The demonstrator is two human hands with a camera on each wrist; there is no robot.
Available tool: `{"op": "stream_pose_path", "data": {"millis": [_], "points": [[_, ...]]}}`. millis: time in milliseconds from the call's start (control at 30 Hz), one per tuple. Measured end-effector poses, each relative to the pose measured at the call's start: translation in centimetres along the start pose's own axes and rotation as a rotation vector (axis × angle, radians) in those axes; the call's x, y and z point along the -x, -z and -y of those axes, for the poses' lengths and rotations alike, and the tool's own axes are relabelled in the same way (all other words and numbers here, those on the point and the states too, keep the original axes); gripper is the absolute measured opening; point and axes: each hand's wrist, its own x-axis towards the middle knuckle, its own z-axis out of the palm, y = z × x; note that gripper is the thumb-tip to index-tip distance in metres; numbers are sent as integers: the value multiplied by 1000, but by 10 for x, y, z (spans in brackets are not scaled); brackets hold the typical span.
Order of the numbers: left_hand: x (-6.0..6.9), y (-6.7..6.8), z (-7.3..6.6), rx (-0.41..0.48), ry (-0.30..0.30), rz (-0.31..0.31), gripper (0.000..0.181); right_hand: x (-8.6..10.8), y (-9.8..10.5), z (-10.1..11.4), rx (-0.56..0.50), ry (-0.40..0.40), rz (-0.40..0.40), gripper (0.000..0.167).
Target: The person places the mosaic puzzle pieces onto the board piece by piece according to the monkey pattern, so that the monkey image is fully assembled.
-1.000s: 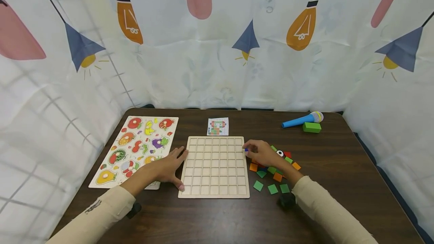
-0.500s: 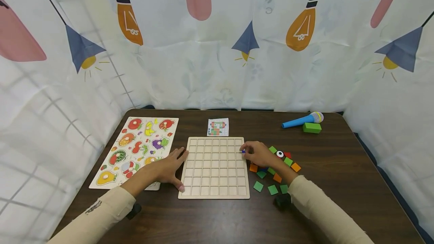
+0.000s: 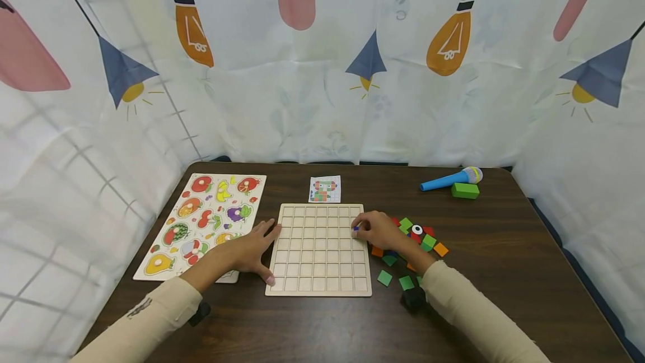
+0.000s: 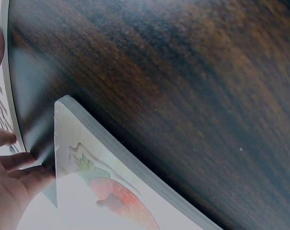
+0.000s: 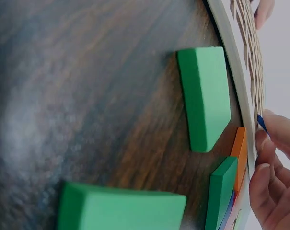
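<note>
A wooden grid board with square cells lies at the middle of the table. My left hand rests along its left edge, thumb near the lower corner and fingers spread toward the upper side. Over the board's right edge, my right hand pinches a small blue tile between thumb and fingers; most of the tile is hidden by them. To the right of the board lies a loose pile of coloured tiles in green, orange and red, partly under my right forearm. A white round-marked piece sits among them.
A fruit puzzle board lies at the left, close to my left hand. Behind the grid stands a small printed pattern card. A blue toy microphone leans by a green block at the back right.
My right hand has moved left, from beside the board to over its right-hand cells, carrying the blue tile. My left hand has stayed in place.
</note>
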Motion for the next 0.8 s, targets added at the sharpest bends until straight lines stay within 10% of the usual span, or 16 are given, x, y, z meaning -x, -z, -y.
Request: {"op": "stream_pose_path", "data": {"millis": [800], "points": [[0, 0, 0, 0, 2, 5, 129, 5, 6, -2, 119, -48, -28, 12]]}}
